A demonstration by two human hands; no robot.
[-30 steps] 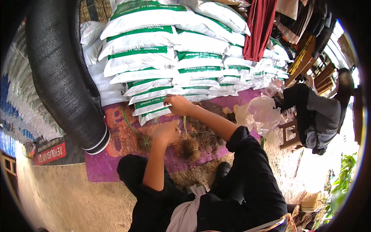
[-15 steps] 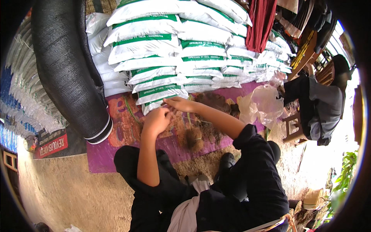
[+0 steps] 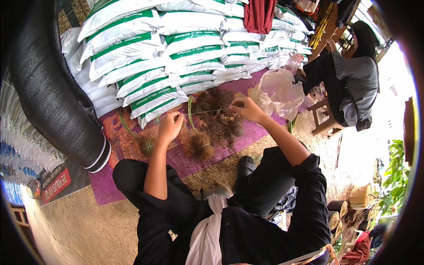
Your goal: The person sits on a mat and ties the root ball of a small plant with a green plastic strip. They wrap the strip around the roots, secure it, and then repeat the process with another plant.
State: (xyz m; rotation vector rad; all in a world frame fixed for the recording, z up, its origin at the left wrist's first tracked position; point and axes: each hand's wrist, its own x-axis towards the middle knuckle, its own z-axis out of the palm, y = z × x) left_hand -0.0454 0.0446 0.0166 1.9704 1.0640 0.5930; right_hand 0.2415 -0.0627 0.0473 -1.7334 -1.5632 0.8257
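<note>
A thin pale string (image 3: 207,111) runs taut between my two hands. My left hand (image 3: 170,127) pinches one end in front of the stacked sacks. Farther right, my right hand (image 3: 248,109) pinches the other end, above a heap of brown fibre (image 3: 227,126). Below the string, a round fibre ball (image 3: 202,145) lies on the purple printed sheet (image 3: 165,165), with a long green leaf (image 3: 190,112) beside it. A smaller fibre ball with a spiky plant (image 3: 148,145) lies left of it, partly behind my left forearm.
White and green sacks (image 3: 194,39) are stacked at the back. A black mesh roll (image 3: 53,84) leans at the left. A clear plastic bag (image 3: 278,90) lies right of the fibre. Another person (image 3: 353,79) sits on a wooden stool (image 3: 324,117) at the right.
My hands were close together near the sacks. Now they are apart, the right one moved to the right, with string stretched between them. The view has shifted, uncovering the fibre balls.
</note>
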